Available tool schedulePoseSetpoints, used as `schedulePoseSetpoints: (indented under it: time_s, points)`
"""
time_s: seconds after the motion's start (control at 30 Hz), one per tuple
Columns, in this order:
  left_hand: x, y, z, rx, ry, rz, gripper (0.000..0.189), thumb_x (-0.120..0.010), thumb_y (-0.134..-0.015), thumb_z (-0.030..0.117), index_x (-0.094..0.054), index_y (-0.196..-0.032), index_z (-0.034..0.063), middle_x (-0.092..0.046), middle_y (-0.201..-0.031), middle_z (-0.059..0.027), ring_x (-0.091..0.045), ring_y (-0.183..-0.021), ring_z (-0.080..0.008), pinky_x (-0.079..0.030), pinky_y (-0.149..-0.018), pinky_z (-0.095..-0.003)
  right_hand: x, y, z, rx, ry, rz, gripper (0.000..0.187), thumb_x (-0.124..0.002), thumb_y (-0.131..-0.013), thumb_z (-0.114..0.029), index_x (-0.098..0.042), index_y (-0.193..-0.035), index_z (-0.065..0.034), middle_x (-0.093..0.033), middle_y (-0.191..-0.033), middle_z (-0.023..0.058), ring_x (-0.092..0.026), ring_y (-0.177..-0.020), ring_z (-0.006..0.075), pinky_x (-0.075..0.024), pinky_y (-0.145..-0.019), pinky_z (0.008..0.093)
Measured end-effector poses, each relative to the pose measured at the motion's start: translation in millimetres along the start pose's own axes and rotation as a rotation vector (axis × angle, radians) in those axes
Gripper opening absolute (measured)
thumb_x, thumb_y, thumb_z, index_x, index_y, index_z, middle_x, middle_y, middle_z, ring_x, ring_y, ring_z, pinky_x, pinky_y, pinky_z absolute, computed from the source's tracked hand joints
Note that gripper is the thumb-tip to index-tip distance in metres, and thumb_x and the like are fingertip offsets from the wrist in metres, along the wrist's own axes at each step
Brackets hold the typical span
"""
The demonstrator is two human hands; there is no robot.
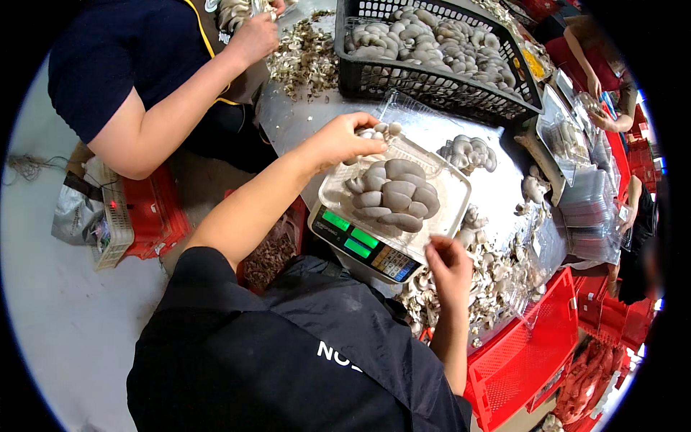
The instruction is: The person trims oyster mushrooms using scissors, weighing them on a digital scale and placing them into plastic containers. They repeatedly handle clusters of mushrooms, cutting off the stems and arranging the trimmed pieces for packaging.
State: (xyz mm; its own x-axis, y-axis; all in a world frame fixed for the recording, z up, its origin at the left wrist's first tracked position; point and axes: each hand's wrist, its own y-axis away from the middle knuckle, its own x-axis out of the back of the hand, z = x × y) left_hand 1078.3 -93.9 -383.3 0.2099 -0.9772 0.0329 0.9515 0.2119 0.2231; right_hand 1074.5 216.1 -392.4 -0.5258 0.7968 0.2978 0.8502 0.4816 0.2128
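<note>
A large cluster of grey oyster mushrooms (399, 194) rests on the pale pan (451, 202) of a digital scale. The scale's front panel (351, 237) has lit green displays and a keypad. Over the pan's far left corner, my left hand (345, 141) holds a small mushroom cluster (384, 129) between thumb and fingers. Its lower part is hidden by the hand. My right hand (452, 270) is beside the pan's near right corner, fingers bent, thumb apart, nothing visible in it.
A black crate (432, 92) full of mushrooms stands behind the scale. Another cluster (468, 153) sits right of the pan. Trimmings (496, 281) cover the table's right side, near stacked clear trays (588, 216) and a red crate (526, 356). A co-worker's arm (183, 124) reaches in at left.
</note>
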Motion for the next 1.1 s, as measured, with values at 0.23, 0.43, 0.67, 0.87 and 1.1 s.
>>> schedulePoseSetpoints:
  time_s: [0.23, 0.43, 0.67, 0.87, 1.1]
  points:
    - [12, 5, -1, 0.029, 0.138, -0.070, 0.044, -0.074, -0.075, 0.018, -0.057, -0.112, 0.0014, -0.061, -0.093, -0.0025, -0.057, -0.080, -0.0086, -0.046, -0.070, -0.0228, -9, -62, -64, 0.300, 0.018, 0.065, 0.018, -0.063, -0.083, -0.006, -0.061, -0.099, 0.0021, -0.064, -0.086, 0.0039, -0.058, -0.079, 0.0094, -0.0465, -0.074, 0.0240]
    - [-35, 67, 39, -0.251, -0.215, -0.243, 0.043, -0.075, -0.069, 0.017, -0.058, -0.108, 0.0087, -0.060, -0.100, -0.0047, -0.056, -0.091, -0.0137, -0.046, -0.082, -0.0289, -4, -39, -19, 0.154, -0.067, 0.056, 0.022, -0.067, -0.079, -0.004, -0.059, -0.099, 0.0002, -0.061, -0.084, 0.0017, -0.055, -0.074, 0.0080, -0.0457, -0.070, 0.0216]
    - [-103, 99, -24, -0.508, -0.283, -0.291, 0.035, -0.070, -0.068, 0.010, -0.057, -0.098, 0.0013, -0.058, -0.103, -0.0110, -0.056, -0.097, -0.0261, -0.044, -0.086, -0.0343, -6, -36, 11, 0.507, 0.629, 0.177, 0.082, -0.082, -0.055, -0.013, -0.043, -0.127, -0.0071, -0.046, -0.124, 0.0152, -0.042, -0.116, 0.0341, -0.0353, -0.098, 0.0423]
    - [-116, 113, -39, -0.295, -0.218, -0.200, 0.032, -0.066, -0.069, 0.006, -0.057, -0.099, 0.0006, -0.056, -0.103, -0.0115, -0.057, -0.098, -0.0249, -0.044, -0.086, -0.0317, -3, -62, 9, 0.543, 0.663, 0.057, 0.100, -0.085, -0.049, -0.015, -0.035, -0.135, -0.0096, -0.039, -0.133, 0.0165, -0.038, -0.122, 0.0361, -0.0347, -0.101, 0.0429]
    - [-125, 110, -45, -0.692, -0.507, 0.177, 0.046, -0.070, -0.062, -0.002, -0.058, -0.106, 0.0035, -0.046, -0.116, -0.0143, -0.051, -0.108, -0.0306, -0.045, -0.088, -0.0349, -3, -69, 25, 0.576, 0.514, 0.122, 0.090, -0.083, -0.057, -0.025, -0.038, -0.133, -0.0062, -0.044, -0.128, 0.0170, -0.046, -0.115, 0.0343, -0.0389, -0.098, 0.0413]
